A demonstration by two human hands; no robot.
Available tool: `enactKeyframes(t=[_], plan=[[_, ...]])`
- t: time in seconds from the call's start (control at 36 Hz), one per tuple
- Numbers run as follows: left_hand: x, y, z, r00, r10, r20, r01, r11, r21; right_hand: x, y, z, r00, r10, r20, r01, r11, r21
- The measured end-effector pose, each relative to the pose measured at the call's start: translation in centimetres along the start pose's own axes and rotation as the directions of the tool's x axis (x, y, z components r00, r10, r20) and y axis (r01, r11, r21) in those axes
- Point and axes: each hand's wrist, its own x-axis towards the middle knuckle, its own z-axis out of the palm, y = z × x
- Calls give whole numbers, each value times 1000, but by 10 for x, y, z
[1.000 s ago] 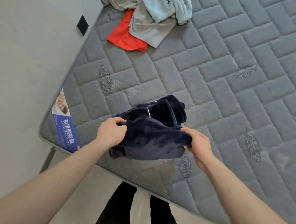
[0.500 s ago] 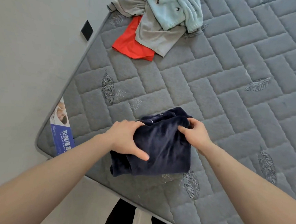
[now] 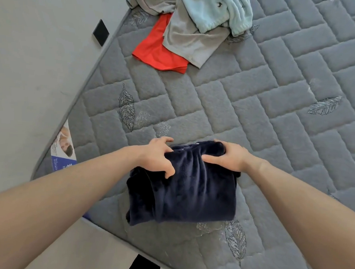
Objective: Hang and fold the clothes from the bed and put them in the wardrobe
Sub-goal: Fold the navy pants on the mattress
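Navy garment (image 3: 190, 188) – plush, velvety cloth with soft sheen; mattress (image 3: 256, 109) – quilted matt grey fabric; red cloth (image 3: 154, 51) smooth; pale blue garment (image 3: 216, 11) fleecy.

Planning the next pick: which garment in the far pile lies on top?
The pale blue fleece garment with small dark motifs; it drapes over the grey garment, which in turn covers the red garment.
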Motion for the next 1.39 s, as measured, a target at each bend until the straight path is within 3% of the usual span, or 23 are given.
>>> enactKeyframes(t=[0.17, 0.39, 0.47, 0.56, 0.69, 0.75, 0.81, 0.89, 0.97, 1.17, 1.28, 1.39], plan=[[14, 1, -1, 992, -27, 126, 39, 995, -95, -4, 5, 4, 997, -69, -19, 72, 954, 290], [26, 6, -4, 998, 60, -29, -65, 973, -223, -13, 10, 12, 994, -10, 109, -74, 676, 733], [34, 3, 1, 997, 59, -50, -68, 980, -189, -9, 17, 31, 996, 56, 70, -90, 688, 720], [42, -2, 13, 998, 47, -45, -53, 989, -140, -7, 16, 49, 991, 121, -48, -60, 752, 657], [51, -6, 13, 993, -39, -113, 24, 992, -127, 0, 20, 58, 949, 224, -221, -27, 758, 652], [53, -8, 10, 992, -49, -114, 36, 993, -115, -5, 18, 55, 942, 266, -203, -68, 748, 660], [51, -6, 6, 996, -85, -18, 81, 985, -151, -9, 16, 50, 960, 259, -102, -120, 717, 687], [49, -4, 7, 990, -123, 74, 133, 977, -164, -17, 22, 47, 990, 120, 78, -139, 677, 723], [53, -6, 10, 989, -126, 72, 138, 969, -204, -21, 27, 46, 989, 20, 144, -118, 691, 713], [63, -4, 17, 993, -75, 89, 89, 983, -160, -26, 33, 58, 963, 40, 265, -238, 583, 777], [63, -10, 25, 999, -44, 22, 48, 976, -212, -31, 36, 82, 978, 99, 181, -207, 490, 847], [59, -26, 22, 971, -26, -236, -78, 904, -421, -38, 44, 97, 981, 193, 26, -114, 462, 880]])
